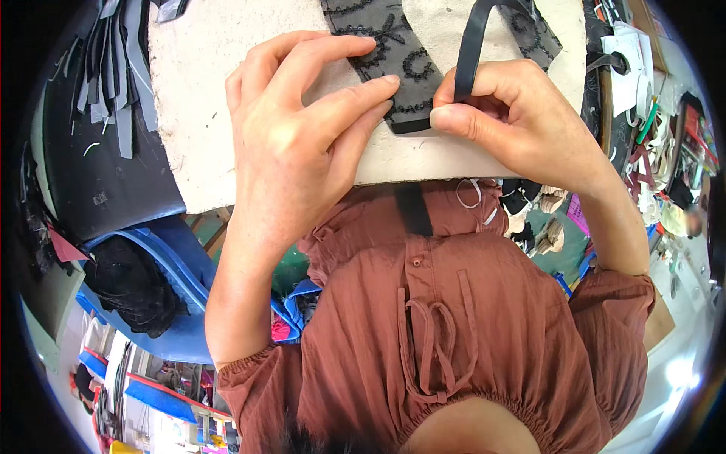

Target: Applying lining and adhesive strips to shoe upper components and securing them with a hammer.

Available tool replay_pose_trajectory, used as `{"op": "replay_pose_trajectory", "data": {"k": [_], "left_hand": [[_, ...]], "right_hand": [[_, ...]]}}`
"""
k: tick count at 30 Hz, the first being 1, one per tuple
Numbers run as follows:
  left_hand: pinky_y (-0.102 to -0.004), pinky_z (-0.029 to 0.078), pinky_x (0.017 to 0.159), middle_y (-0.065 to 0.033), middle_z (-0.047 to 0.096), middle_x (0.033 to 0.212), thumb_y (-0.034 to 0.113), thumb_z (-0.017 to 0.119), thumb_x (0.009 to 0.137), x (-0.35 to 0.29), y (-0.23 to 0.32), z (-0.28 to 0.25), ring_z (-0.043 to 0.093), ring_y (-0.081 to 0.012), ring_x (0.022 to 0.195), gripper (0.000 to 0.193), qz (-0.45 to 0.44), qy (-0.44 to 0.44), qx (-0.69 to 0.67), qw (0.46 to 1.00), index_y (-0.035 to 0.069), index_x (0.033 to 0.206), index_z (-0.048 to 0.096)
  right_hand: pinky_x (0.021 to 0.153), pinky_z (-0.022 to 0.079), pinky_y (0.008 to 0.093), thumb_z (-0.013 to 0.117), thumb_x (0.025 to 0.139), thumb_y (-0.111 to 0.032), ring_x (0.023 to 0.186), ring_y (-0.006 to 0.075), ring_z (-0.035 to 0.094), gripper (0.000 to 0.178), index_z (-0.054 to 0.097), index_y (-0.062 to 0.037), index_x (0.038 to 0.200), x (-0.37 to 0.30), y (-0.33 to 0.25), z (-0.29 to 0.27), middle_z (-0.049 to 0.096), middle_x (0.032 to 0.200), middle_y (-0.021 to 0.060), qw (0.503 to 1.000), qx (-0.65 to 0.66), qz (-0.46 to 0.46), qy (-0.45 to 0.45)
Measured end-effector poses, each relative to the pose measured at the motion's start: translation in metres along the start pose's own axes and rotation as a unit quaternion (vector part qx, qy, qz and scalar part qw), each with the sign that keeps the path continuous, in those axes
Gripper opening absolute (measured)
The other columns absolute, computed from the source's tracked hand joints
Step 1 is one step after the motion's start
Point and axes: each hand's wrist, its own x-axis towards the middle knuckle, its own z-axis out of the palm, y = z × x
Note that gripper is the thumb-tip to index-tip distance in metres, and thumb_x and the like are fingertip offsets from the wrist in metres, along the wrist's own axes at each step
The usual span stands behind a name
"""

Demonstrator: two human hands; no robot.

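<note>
A sheer black fabric piece [408,64] with dark embroidered swirls lies on a cream padded board [204,136]. Its lower end has a solid black border. My left hand [291,125] rests at the fabric's left side, fingers spread and slightly bent, with fingertips on or just over it. At the fabric's lower right corner my right hand [507,121] is closed in a pinch, thumb against curled fingers. A narrow black strip [470,49] comes out of that pinch and arches up and away. What else the right fingertips hold is hidden. More embroidered sheer fabric [535,34] lies behind the strip.
Dark grey and black fabric strips [113,68] hang over a black surface at the left. Below, a blue tub [181,318] contains black cloth [132,287]. The board's near edge lies close to my body. Assorted materials crowd the far right.
</note>
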Motion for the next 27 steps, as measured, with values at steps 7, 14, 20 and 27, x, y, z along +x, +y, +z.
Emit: {"op": "replay_pose_trajectory", "data": {"k": [7, 14, 20, 27], "left_hand": [[-0.0375, 0.043, 0.097, -0.0038, 0.068, 0.115, 0.005, 0.077, 0.073, 0.0, 0.001, -0.001, 0.057, -0.0268, 0.112, 0.026, -0.005, -0.002, 0.004, 1.0, 0.014, 0.097, 0.078], [-0.0398, 0.041, 0.101, -0.0036, 0.07, 0.11, 0.005, 0.073, 0.077, -0.021, 0.001, 0.009, 0.065, -0.0269, 0.104, 0.019, -0.031, 0.121, -0.081, 0.989, 0.007, 0.096, 0.072], [-0.0443, 0.02, 0.112, 0.0067, 0.071, 0.108, 0.015, 0.072, 0.079, -0.041, 0.037, 0.01, 0.065, -0.0162, 0.107, 0.019, 0.062, 0.007, 0.127, 0.99, 0.019, 0.098, 0.071], [-0.0435, 0.019, 0.111, 0.007, 0.07, 0.102, 0.014, 0.075, 0.077, -0.042, 0.035, 0.011, 0.065, -0.0115, 0.101, 0.023, 0.061, -0.006, 0.149, 0.987, 0.018, 0.099, 0.07]], "right_hand": [[0.049, 0.031, 0.0239, 0.07, 0.091, -0.017, 0.057, 0.0037, 0.037, 0.018, 0.067, 0.0006, 0.088, 0.0, 0.001, 0.005, 0.047, 0.063, -0.0043, 0.995, -0.089, -0.035, 0.036], [0.047, 0.029, 0.0258, 0.072, 0.089, -0.016, 0.051, 0.0058, 0.035, 0.018, 0.067, 0.0012, 0.084, 0.001, 0.0, 0.006, 0.042, 0.056, -0.0021, 0.986, -0.136, -0.069, 0.066], [0.047, 0.029, 0.0238, 0.072, 0.087, -0.013, 0.052, 0.0042, 0.037, 0.014, 0.069, 0.0006, 0.084, 0.001, -0.002, 0.006, 0.044, 0.057, -0.0044, 0.99, -0.121, -0.041, 0.064], [0.059, 0.043, 0.0171, 0.073, 0.082, 0.001, 0.067, 0.0012, 0.055, 0.053, 0.057, -0.0028, 0.133, -0.019, -0.009, -0.006, 0.062, 0.075, -0.0028, 0.987, 0.056, 0.052, 0.139]]}}
